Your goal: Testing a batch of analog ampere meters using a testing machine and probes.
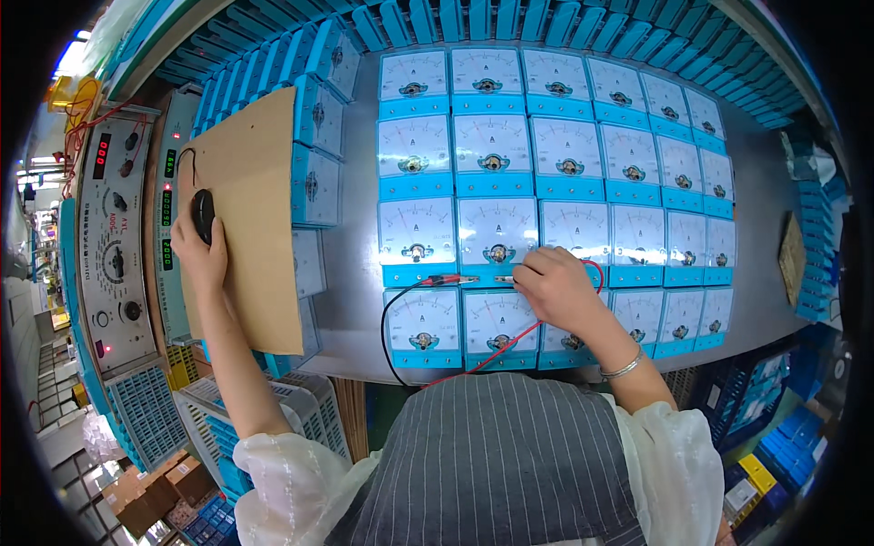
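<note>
My left hand (198, 244) is curled over a black computer mouse (205, 209) lying on a brown cardboard sheet (255, 282) at the left of the bench. My right hand (553, 284) has its fingers closed on a test lead clip (506, 278) at the lower terminal strip of a blue and white panel meter (497, 223). A second clip with a red sleeve (443, 280) sits on that row's strip to the left, its black wire curving down. A red wire loops round my right hand and runs down toward the bench's front edge. Neat rows of similar meters surround them.
Test instruments (118, 282) with dials and displays line the left. Blue meter cases (319, 182) stand beside the cardboard and along the back and right edges of the metal bench (355, 355). Plastic crates (737, 409) and cardboard boxes (150, 482) are below on both sides.
</note>
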Available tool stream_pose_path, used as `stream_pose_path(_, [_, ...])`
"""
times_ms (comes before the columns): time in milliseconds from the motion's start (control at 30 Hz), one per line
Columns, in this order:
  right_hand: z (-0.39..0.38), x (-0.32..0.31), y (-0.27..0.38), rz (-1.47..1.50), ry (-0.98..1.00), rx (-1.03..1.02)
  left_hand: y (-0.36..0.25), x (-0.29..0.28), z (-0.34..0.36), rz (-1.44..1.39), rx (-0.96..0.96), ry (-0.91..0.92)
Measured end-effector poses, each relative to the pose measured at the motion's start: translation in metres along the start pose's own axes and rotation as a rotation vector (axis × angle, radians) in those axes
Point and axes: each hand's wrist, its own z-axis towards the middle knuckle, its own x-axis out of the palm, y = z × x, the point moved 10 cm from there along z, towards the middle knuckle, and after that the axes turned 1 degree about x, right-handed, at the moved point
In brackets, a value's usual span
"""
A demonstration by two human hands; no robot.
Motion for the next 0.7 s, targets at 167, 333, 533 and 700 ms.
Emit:
stream_pose_path(167, [-0.001,0.002,-0.002,0.007,0.015,0.013,-0.015,-0.034,-0.010,-0.012,-0.050,-0.327])
stream_pose_path(333, [0.003,0.000,0.002,0.032,-0.016,-0.005,-0.004,-0.020,-0.011,0.280,-0.030,-0.065])
stream_pose_path(533, [0.000,-0.002,0.001,0.025,-0.023,-0.009,0.026,0.004,-0.012,0.437,-0.203,0.184])
stream_pose_path(700, [-0.003,-0.001,0.002,0.024,-0.010,0.003,0.027,-0.008,-0.006,0.492,-0.225,0.042])
